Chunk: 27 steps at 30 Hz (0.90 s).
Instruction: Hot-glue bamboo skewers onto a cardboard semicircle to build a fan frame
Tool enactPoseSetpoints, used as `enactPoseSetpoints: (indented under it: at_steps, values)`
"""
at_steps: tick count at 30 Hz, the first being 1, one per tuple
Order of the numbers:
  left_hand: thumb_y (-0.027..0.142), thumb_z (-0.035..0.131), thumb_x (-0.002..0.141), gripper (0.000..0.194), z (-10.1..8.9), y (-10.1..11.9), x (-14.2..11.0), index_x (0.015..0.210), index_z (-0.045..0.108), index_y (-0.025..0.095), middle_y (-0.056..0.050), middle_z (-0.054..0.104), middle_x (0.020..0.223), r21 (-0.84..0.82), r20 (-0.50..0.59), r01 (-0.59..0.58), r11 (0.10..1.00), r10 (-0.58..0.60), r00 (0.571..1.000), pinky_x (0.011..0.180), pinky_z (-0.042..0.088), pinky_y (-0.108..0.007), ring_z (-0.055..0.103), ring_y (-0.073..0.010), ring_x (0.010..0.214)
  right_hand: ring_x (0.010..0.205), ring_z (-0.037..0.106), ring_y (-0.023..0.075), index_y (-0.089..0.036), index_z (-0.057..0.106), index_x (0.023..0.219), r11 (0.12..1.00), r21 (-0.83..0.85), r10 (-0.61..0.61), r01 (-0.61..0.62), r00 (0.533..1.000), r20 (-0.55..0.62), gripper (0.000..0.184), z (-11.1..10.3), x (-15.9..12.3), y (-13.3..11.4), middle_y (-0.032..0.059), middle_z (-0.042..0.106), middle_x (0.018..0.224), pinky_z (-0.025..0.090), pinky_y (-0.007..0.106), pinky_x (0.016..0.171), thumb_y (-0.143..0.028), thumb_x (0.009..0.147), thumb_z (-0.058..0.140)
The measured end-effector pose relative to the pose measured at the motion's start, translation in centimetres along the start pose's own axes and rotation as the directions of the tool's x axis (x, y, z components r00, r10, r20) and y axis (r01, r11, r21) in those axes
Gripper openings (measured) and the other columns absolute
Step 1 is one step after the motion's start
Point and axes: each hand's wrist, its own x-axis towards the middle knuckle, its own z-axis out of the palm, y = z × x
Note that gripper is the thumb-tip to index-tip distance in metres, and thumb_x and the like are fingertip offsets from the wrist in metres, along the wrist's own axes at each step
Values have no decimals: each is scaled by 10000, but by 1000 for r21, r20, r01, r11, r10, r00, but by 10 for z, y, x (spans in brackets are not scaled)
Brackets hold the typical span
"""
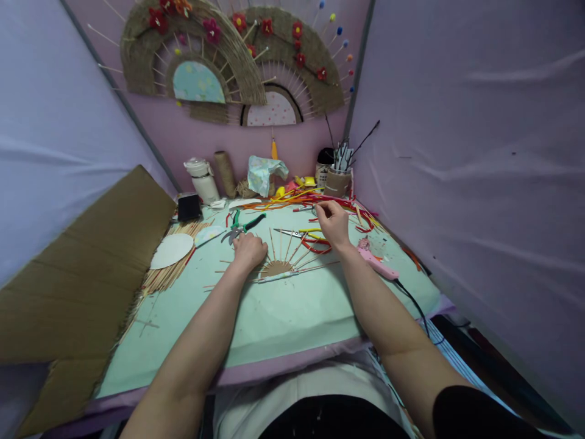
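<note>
A half-round fan of thin sticks lies on the table, its brown half-disc (277, 267) edged with a patterned strip. My left hand (250, 251) rests over the fan's left sticks, thumb apart from the bent fingers, whose tips are partly hidden. Just beyond it lie green-and-black pruning shears (236, 231). Above the table at the right, my right hand (333, 222) is closed in a pinch; what it holds is too small to make out. Scissors with red and yellow handles (315, 242) lie between my hands. A pink glue gun (378, 262) lies beside my right forearm.
At left, a white oval (172, 251) lies on many thin sticks (158, 280), beside a cardboard sheet (82, 262). A white jar (202, 181), a twine roll (225, 172) and a pot of twigs (337, 182) stand behind. The glue gun's black cord (414, 300) drops over the edge.
</note>
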Motion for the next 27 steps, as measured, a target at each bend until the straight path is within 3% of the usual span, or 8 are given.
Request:
enactPoseSetpoints:
  at_steps: [27]
  values:
    - [280,375,925,452,2,4,1,1040,778,110,-222,671,1155,-13,-34,-40,999,39,999,904,399,-470,528,-382,1137,756,589,194,-210,644,781,1000,-16,18,-17,997,75,185,3,-4,-3,42,649,785,476,329,748,-284,906,530]
